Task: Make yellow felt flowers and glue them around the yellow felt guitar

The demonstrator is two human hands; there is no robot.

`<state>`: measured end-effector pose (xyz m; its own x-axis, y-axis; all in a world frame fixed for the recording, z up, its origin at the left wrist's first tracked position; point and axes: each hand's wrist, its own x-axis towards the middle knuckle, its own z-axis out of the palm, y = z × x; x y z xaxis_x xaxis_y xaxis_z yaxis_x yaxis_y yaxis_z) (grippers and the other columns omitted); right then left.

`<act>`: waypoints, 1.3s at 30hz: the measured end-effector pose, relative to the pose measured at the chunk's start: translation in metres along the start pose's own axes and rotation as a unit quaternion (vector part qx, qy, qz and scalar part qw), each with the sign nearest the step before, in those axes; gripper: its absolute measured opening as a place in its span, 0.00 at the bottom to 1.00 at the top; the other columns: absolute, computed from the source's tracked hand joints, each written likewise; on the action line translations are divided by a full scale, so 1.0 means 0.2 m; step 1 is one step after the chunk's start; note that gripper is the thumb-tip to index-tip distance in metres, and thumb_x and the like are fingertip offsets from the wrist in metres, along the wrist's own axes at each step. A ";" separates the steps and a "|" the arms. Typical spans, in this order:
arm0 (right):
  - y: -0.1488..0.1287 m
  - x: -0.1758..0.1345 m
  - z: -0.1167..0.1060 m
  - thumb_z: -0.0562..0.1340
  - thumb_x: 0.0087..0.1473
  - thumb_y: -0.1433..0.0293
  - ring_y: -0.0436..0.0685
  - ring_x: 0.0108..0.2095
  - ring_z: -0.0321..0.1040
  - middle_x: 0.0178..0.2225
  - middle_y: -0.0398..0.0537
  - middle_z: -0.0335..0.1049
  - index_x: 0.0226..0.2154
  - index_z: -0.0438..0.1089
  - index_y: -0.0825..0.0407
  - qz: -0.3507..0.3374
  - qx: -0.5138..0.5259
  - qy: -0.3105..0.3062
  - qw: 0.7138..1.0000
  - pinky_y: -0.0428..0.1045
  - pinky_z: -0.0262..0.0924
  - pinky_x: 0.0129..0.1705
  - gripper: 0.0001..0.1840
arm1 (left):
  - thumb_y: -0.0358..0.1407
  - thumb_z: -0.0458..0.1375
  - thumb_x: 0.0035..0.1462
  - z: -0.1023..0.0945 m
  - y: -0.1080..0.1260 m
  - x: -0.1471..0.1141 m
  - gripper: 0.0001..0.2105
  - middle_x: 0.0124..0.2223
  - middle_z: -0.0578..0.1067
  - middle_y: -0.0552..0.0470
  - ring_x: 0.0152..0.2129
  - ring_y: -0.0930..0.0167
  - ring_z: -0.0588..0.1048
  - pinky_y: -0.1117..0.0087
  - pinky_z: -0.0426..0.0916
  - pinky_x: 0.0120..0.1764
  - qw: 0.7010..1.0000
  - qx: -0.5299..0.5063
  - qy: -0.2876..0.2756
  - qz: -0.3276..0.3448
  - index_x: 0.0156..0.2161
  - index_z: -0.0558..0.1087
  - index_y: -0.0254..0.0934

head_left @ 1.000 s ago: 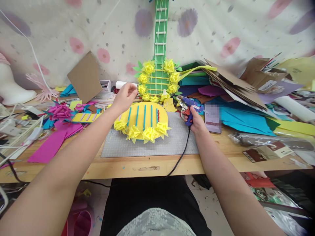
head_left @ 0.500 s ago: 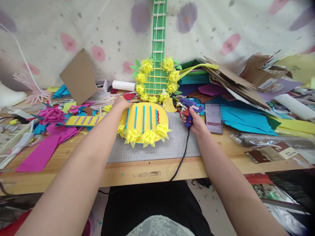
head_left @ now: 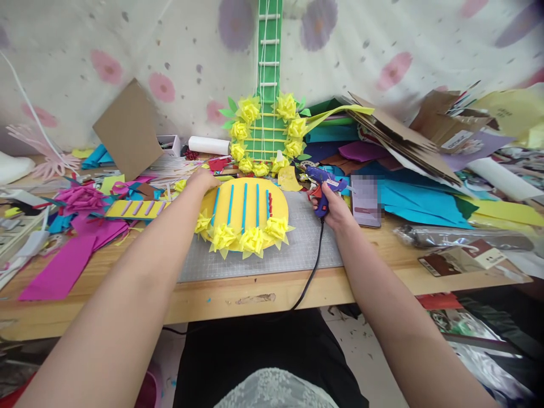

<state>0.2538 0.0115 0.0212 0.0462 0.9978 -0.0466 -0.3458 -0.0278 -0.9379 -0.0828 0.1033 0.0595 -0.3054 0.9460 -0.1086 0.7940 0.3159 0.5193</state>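
Note:
A blue hot glue gun (head_left: pixel 322 181) with a black cord is in my right hand (head_left: pixel 335 205), its fingers wrapped round the handle and its nozzle pointing away to the left. My left hand (head_left: pixel 203 180) reaches to the far left edge of a rounded yellow guitar body (head_left: pixel 238 204); its fingers are mostly hidden. Blue strips and a short row of red beads run across that body, with yellow paper flowers (head_left: pixel 253 241) along its near edge. It rests on a grey cutting mat (head_left: pixel 306 243). Just behind stands a green guitar-shaped piece (head_left: pixel 267 127) ringed with yellow flowers.
Magenta paper (head_left: pixel 59 269) and a striped yellow neck piece (head_left: pixel 134 209) lie on the left. Brown cardboard (head_left: pixel 130 130) leans at the back. Blue paper sheets (head_left: pixel 416 201), a phone-like slab (head_left: pixel 366 201) and stacked cardboard (head_left: pixel 399 141) crowd the right side of the wooden table (head_left: pixel 204 297).
The whole view has shifted slightly, so things appear a little further left. The yellow guitar body looks slightly turned. My right hand still holds the glue gun.

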 end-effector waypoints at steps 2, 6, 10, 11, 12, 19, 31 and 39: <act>0.00 0.00 0.00 0.66 0.36 0.50 0.43 0.19 0.58 0.27 0.42 0.71 0.26 0.66 0.52 -0.002 -0.002 -0.004 1.000 0.40 0.55 0.16 0.23 | 0.35 0.69 0.28 -0.03 0.01 -0.05 0.31 0.52 0.66 0.34 0.51 0.47 0.64 0.49 0.58 0.49 0.997 0.007 0.068 -0.044 0.43 0.66 0.33; 0.01 0.00 0.00 0.65 0.38 0.50 0.44 0.18 0.59 0.27 0.43 0.71 0.27 0.65 0.51 -0.007 -0.022 0.003 1.000 0.41 0.55 0.16 0.22 | 0.36 0.66 0.37 -0.11 0.00 -0.09 0.23 0.48 0.68 0.37 0.50 0.52 0.63 0.50 0.56 0.50 0.983 -0.124 0.135 -0.003 0.39 0.64 0.32; 0.02 0.00 0.00 0.65 0.38 0.51 0.44 0.19 0.58 0.26 0.44 0.71 0.27 0.66 0.52 -0.019 -0.048 0.006 0.999 0.41 0.55 0.17 0.21 | 0.38 0.52 0.55 -0.20 -0.04 -0.11 0.07 0.32 0.71 0.50 0.47 0.66 0.64 0.60 0.58 0.49 0.893 -0.449 -0.018 -0.036 0.31 0.62 0.35; 0.02 -0.01 0.01 0.65 0.38 0.52 0.44 0.19 0.58 0.26 0.44 0.70 0.26 0.66 0.52 -0.019 -0.054 0.004 0.998 0.41 0.55 0.17 0.21 | 0.38 0.48 0.58 -0.22 -0.05 -0.13 0.08 0.30 0.70 0.51 0.46 0.68 0.64 0.62 0.59 0.48 0.855 -0.512 -0.066 -0.047 0.30 0.62 0.36; 0.02 -0.01 0.01 0.65 0.39 0.52 0.44 0.19 0.58 0.25 0.43 0.70 0.26 0.66 0.52 -0.020 -0.062 0.001 0.998 0.41 0.55 0.17 0.21 | 0.38 0.46 0.59 -0.23 -0.06 -0.15 0.09 0.29 0.70 0.51 0.45 0.69 0.65 0.63 0.60 0.48 0.823 -0.556 -0.101 -0.053 0.30 0.62 0.37; -0.07 -0.06 0.14 0.65 0.39 0.53 0.43 0.17 0.55 0.24 0.45 0.70 0.25 0.68 0.53 -0.065 -0.226 0.009 0.972 0.42 0.53 0.16 0.20 | 0.35 0.44 0.59 -0.19 -0.03 -0.41 0.10 0.34 0.73 0.46 0.38 0.67 0.71 0.59 0.69 0.42 0.718 -0.659 -0.205 -0.086 0.36 0.67 0.37; -0.24 -0.09 0.53 0.62 0.41 0.50 0.46 0.19 0.57 0.23 0.46 0.69 0.27 0.70 0.55 -0.106 -0.388 -0.118 0.908 0.44 0.52 0.20 0.23 | 0.39 0.43 0.60 -0.12 0.05 -0.52 0.15 0.34 0.75 0.46 0.37 0.68 0.74 0.69 0.70 0.38 0.713 -0.649 -0.264 -0.030 0.37 0.70 0.35; -0.19 -0.07 0.60 0.61 0.41 0.49 0.50 0.25 0.64 0.22 0.47 0.69 0.24 0.69 0.54 -0.117 -0.444 -0.156 0.875 0.45 0.56 0.24 0.23 | 0.31 0.43 0.59 -0.11 0.06 -0.53 0.14 0.33 0.76 0.47 0.35 0.69 0.75 0.69 0.70 0.38 0.711 -0.649 -0.268 -0.036 0.39 0.71 0.34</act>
<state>0.1529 0.0052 0.0991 -0.2868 0.9465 0.1482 0.5097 0.2818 -0.8129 -0.0519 0.0057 0.0957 0.2007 0.9321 -0.3015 -0.4727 0.3617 0.8036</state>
